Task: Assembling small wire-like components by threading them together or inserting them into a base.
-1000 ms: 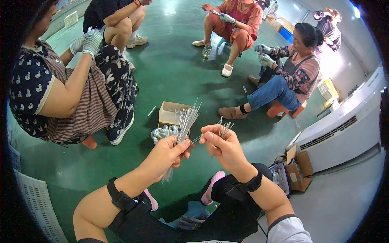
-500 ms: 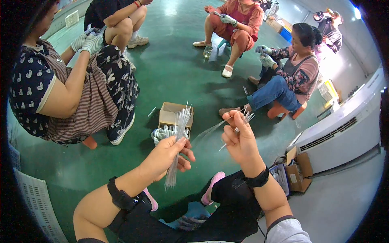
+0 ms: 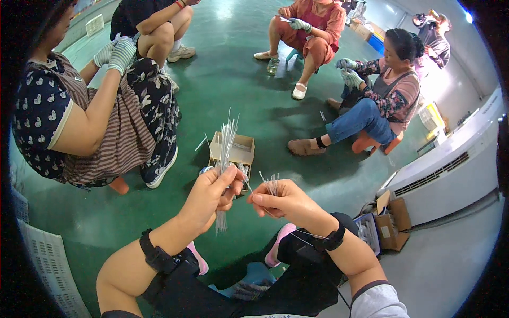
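Observation:
My left hand [image 3: 214,193] is closed around a thick bundle of thin silvery wire-like strands [image 3: 227,143], held nearly upright, with ends showing above and below the fist. Close beside it, my right hand [image 3: 278,199] pinches with thumb and forefinger near the bundle. A smaller bunch of the same strands [image 3: 271,184] sticks up out of its curled fingers, and a few long ends trail back over the wrist. Beyond my hands an open cardboard box [image 3: 241,151] stands on the floor, partly hidden by my left hand and its bundle.
Several people sit around on low stools; one in a striped apron [image 3: 114,138] is close on the left. A white plastic crate [image 3: 50,265] stands at lower left. To the right are a cardboard carton [image 3: 392,225] and a long white appliance [image 3: 440,175]. Gloves [image 3: 252,290] lie between my feet.
My right hand has moved down and left, from raised and apart to beside my left hand. The left bundle has shifted slightly left and is more upright.

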The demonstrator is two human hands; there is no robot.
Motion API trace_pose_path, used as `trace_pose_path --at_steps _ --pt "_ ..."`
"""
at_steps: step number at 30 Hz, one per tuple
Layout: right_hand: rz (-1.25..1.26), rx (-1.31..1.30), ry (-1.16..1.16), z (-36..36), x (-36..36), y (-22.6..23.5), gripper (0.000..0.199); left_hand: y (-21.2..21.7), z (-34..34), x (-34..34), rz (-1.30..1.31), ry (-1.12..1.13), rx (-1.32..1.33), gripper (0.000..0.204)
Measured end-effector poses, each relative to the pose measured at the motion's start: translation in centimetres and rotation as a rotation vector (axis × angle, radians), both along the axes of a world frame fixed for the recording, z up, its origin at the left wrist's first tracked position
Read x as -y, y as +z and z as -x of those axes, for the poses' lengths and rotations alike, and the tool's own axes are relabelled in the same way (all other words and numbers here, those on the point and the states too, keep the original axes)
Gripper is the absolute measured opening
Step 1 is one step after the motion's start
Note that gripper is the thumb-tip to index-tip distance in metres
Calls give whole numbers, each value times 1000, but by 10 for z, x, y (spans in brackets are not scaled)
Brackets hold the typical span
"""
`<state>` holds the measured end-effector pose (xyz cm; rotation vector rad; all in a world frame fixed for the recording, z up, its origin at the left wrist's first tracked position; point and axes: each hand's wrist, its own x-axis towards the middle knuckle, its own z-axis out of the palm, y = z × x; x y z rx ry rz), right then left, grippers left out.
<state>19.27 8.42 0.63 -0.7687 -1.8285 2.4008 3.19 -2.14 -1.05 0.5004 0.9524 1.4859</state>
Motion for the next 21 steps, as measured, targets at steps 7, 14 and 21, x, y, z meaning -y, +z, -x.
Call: trace_pose_path --at_steps 7,14,21 --pt "-58 6 2 2 2 -3 21 2 0 2 38 -88 -26 21" --pt "-54 -28 -2 2 2 -6 22 0 -1 2 78 -165 -54 18" --pt "-39 -41 -20 2 1 -8 23 1 -3 1 101 -147 14 15"
